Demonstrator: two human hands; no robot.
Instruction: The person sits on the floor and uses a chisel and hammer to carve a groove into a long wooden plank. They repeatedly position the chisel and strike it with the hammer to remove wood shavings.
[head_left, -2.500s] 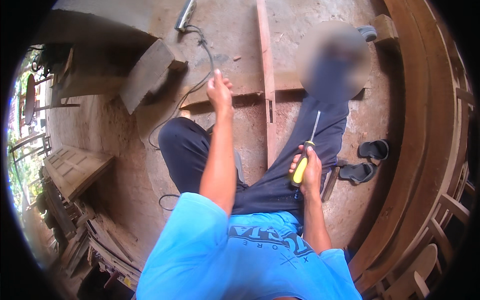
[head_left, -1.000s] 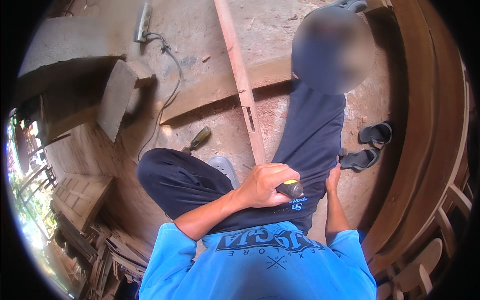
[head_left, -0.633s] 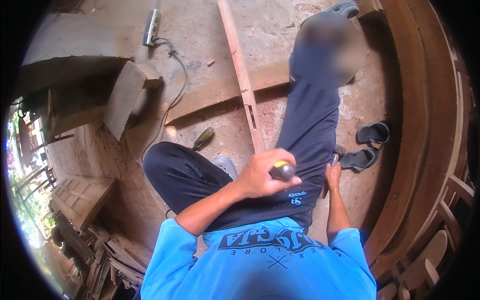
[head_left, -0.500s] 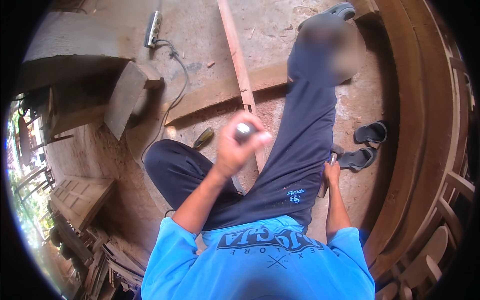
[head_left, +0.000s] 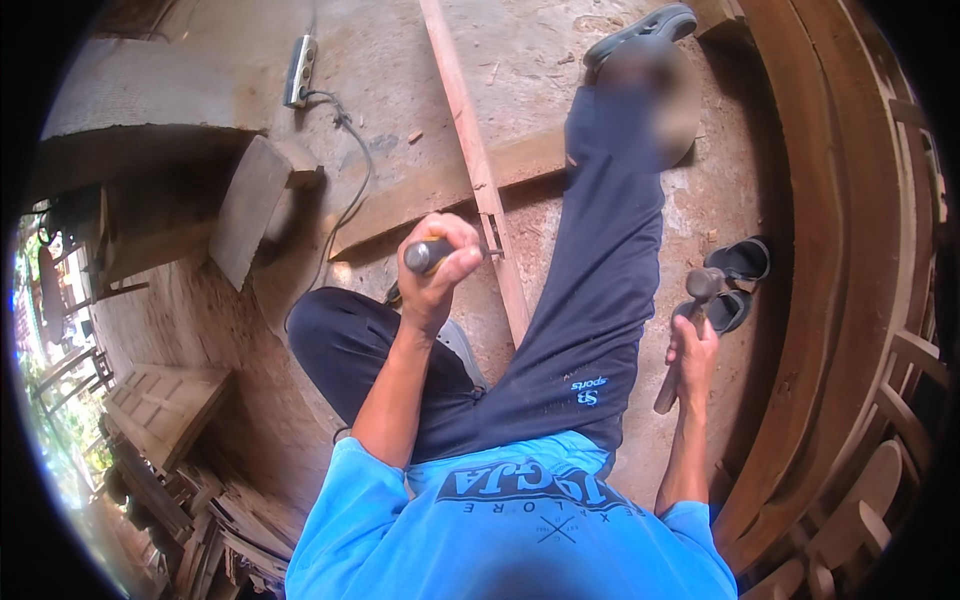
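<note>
My left hand (head_left: pixel 437 278) is closed around the handle of a chisel (head_left: pixel 430 256), which lies tilted with its capped end toward the left. Its short visible blade reaches to a narrow wooden strip (head_left: pixel 468 130), beside a slot cut in it; whether the tip touches cannot be told. My right hand (head_left: pixel 692 350) grips a hammer (head_left: pixel 704 284) by its wooden handle, head upward, out to the right of my outstretched leg. Behind my left wrist, another tool is mostly hidden on the floor.
The strip crosses a thicker wooden beam (head_left: pixel 380 215) on the floor. A power strip (head_left: pixel 299 72) with a cable lies at the upper left, near a wooden block (head_left: pixel 250 205). Dark sandals (head_left: pixel 740 262) rest at the right, next to long stacked timbers (head_left: pixel 835 220).
My left hand has moved left and the chisel has tipped from end-on to slanting, its blade now by the slot. My right hand has lifted the hammer up and rightward, away from my leg.
</note>
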